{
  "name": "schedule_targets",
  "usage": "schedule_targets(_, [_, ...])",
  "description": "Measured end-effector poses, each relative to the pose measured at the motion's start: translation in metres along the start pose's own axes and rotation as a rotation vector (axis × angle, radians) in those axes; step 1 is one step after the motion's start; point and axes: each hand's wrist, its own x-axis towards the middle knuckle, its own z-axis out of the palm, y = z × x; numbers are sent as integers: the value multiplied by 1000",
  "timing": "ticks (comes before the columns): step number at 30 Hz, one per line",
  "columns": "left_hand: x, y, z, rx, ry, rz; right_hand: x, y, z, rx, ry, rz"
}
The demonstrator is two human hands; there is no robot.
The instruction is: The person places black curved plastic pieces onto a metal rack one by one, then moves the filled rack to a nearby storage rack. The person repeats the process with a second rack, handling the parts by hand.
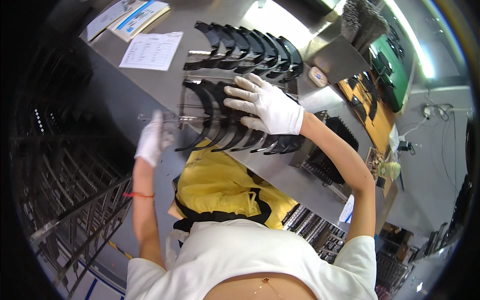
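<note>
Several curved black glossy parts (202,112) stand side by side on a metal rack (192,120) at the table's near edge. My right hand (270,106), in a white glove, lies over these parts with its fingers spread and open. At the rack's left end is my left hand (151,141), gloved in white too and smeared by motion. A thin metal piece (145,118) shows beside its fingertips; whether the fingers hold it, I cannot tell. Behind, a second row of similar black parts (255,47) sits on another rack.
Papers (152,50) and a booklet (137,20) lie at the far left of the steel table (190,15). A small pale box (317,76) sits right of the far row. A black crate-like holder (330,150) stands by my right forearm. Dark metal racks (75,220) fill the left side.
</note>
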Motion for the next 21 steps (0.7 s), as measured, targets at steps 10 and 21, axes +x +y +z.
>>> schedule_targets(10, [9, -22, 12, 26, 133, 353, -40, 17, 2, 49, 28, 84])
schedule_targets(21, [26, -87, 15, 531, 263, 782, -70, 28, 7, 22, 139, 68])
